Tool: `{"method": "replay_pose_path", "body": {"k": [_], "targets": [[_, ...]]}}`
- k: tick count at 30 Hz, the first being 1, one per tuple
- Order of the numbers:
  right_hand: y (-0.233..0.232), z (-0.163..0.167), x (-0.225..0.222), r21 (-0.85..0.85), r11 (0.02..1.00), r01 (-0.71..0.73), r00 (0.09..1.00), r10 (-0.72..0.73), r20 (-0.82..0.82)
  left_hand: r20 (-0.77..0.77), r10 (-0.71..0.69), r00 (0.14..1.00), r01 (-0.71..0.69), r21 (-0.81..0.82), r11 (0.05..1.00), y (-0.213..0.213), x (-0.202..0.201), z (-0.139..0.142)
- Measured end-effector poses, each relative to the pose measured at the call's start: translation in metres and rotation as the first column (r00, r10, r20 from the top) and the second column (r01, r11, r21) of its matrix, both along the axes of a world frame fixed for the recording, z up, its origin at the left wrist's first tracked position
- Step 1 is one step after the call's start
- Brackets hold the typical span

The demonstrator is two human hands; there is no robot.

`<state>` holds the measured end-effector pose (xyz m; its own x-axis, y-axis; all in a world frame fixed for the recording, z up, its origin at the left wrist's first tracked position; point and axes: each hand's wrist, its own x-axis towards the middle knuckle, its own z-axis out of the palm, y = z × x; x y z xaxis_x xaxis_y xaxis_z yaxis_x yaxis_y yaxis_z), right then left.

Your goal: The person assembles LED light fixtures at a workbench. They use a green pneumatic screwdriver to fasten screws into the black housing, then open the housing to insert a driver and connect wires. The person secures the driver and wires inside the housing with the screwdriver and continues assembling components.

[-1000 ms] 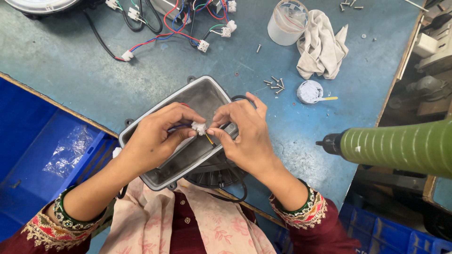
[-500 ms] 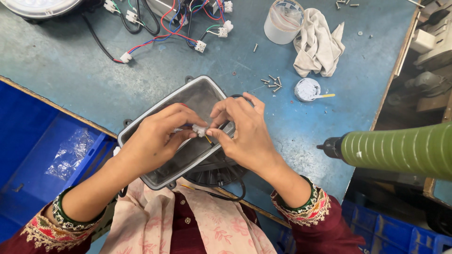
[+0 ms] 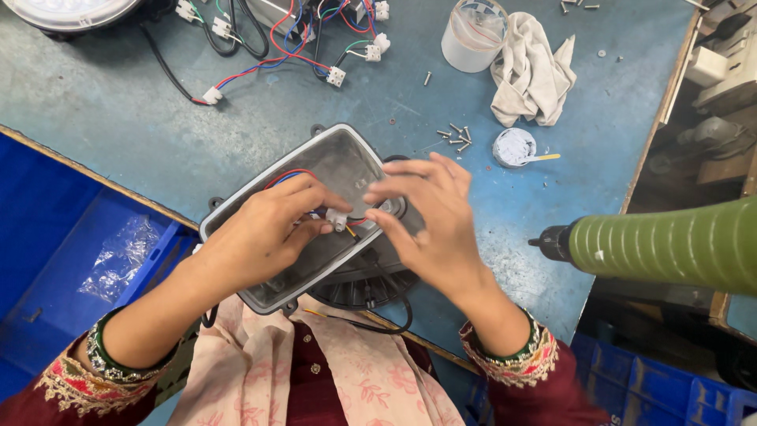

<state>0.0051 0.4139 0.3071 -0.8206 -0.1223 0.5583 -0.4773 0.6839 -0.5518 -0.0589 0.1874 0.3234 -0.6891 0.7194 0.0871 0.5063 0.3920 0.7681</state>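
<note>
**Connector held over grey housing**

Left hand (image 3: 264, 233): fingers pinch a white wire connector (image 3: 337, 220) above the open grey metal housing (image 3: 331, 162) on the blue counter (image 3: 118, 118). Right hand (image 3: 430, 217): fingers spread, released, just beside the connector. Green electric screwdriver (image 3: 662, 248) hangs right; loose screws (image 3: 455, 136) nearby.

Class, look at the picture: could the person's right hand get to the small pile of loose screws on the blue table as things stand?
Probably yes. The right hand hovers open over the grey box, holding nothing, and the screws lie just beyond its fingertips on the bare table with nothing between.
</note>
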Motion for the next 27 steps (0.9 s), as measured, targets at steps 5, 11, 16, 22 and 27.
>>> {"method": "replay_pose_path", "body": {"k": [5,11,16,22,27], "targets": [[0.016,0.04,0.076,0.049,0.997,0.055,0.92,-0.031,-0.39,0.058,-0.055,0.997,0.054,0.013,0.998,-0.001,-0.005,-0.004],[0.051,0.055,0.094,-0.274,0.938,0.211,0.622,-0.345,-0.703,0.057,-0.095,0.994,0.094,0.019,0.995,-0.004,-0.009,-0.014],[0.059,0.071,0.061,-0.598,0.798,0.08,0.899,-0.316,-0.303,0.085,-0.092,0.992,0.089,0.038,0.995,-0.006,-0.011,-0.018],[0.059,0.067,0.053,-0.758,0.617,-0.213,0.966,0.015,-0.259,0.25,-0.101,0.963,0.037,0.248,0.968,-0.01,-0.009,-0.025],[0.05,0.068,0.043,-0.762,0.529,-0.373,0.927,0.175,-0.332,0.081,-0.08,0.993,0.067,0.16,0.985,-0.018,-0.011,-0.029]]}}
